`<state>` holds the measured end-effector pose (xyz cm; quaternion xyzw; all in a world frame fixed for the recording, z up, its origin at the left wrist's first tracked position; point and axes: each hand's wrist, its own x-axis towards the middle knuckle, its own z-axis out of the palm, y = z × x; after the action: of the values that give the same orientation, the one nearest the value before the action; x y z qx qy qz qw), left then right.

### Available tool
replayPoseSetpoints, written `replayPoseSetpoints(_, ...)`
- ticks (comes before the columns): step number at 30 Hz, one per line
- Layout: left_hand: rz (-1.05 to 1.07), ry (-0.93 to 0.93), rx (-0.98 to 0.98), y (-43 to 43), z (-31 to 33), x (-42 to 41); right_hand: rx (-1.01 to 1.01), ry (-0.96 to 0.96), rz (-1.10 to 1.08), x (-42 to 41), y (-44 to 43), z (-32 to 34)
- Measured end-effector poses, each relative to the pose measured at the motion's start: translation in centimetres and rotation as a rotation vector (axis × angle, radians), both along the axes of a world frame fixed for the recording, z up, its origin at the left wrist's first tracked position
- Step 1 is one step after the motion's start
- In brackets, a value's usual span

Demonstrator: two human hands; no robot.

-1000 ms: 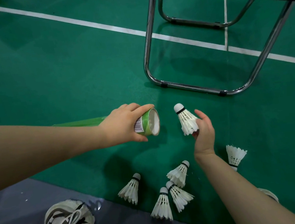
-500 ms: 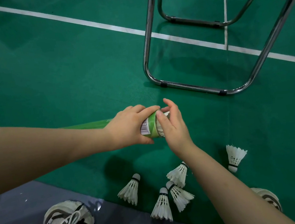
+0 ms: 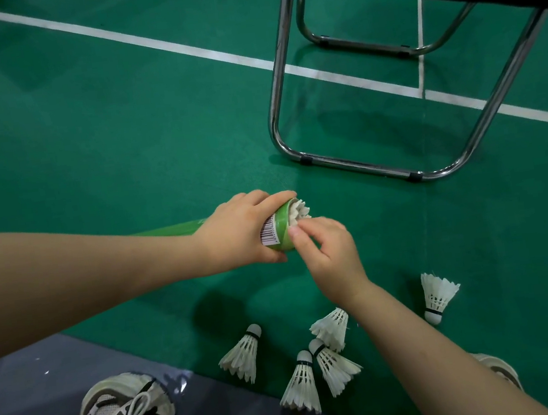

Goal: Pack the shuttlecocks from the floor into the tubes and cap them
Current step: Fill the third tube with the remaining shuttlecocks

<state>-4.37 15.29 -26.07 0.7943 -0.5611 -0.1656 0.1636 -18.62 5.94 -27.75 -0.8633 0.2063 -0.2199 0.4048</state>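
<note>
My left hand (image 3: pixel 240 235) grips a green shuttlecock tube (image 3: pixel 280 229) near its open end and holds it level above the green floor. The white feathers of a shuttlecock (image 3: pixel 297 209) stick out of the tube's mouth. Fingers curled, my right hand (image 3: pixel 332 255) is at the mouth, with thumb and forefinger pinching the lower edge of those feathers. Several loose shuttlecocks lie on the floor below my hands, among them one at the left (image 3: pixel 244 355), one in the middle (image 3: pixel 301 383) and one standing on its cork at the right (image 3: pixel 437 294). No cap is in view.
A chair's chrome tube frame (image 3: pixel 277 131) rests on the floor beyond my hands, its dark seat at the top right. My shoes (image 3: pixel 129 414) are at the bottom, on a grey mat (image 3: pixel 29 392). White court lines (image 3: pixel 177 48) cross the floor.
My right hand carried a shuttlecock from beside the tube into its mouth, cork first. It has since drawn back to the feather edge. The tube has stayed in place.
</note>
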Motion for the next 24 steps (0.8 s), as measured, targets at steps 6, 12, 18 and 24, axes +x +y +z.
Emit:
replayPoseSetpoints(6,-0.013,-0.002,0.001,0.6,-0.2,-0.2,0.091,0.01,0.075,0.1,1.2,-0.1)
replayPoseSetpoints(12,-0.025,-0.026,0.057,1.2,-1.0,0.0,0.235,0.247,0.212,0.4,1.8,0.2)
replayPoseSetpoints(18,-0.086,-0.053,0.073,1.9,-1.5,-0.6,0.49,0.41,0.404,1.0,2.1,0.1)
replayPoseSetpoints(24,-0.087,-0.029,0.06,1.9,-1.4,0.0,0.021,0.319,0.17,1.2,3.2,-1.4)
